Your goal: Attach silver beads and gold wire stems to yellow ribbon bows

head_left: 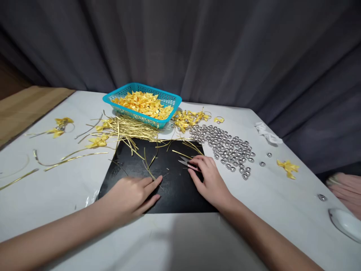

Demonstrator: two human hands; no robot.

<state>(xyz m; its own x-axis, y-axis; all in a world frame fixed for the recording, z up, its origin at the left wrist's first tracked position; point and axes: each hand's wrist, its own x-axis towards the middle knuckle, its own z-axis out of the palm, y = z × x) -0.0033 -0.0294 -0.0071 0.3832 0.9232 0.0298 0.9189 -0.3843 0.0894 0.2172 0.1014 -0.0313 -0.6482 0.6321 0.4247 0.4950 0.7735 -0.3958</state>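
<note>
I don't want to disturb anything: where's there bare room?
Bare table shows between the right forearm and rightmost yellow bow, and, between both forearms, before the black mat. It's crowded around the turquoise basket: gold strands, silver pieces.

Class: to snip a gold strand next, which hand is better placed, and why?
Probably the right hand: it holds the scissors, blades pointing left. The left hand, near a gold strand on the black mat, shows no cutting tool.
</note>
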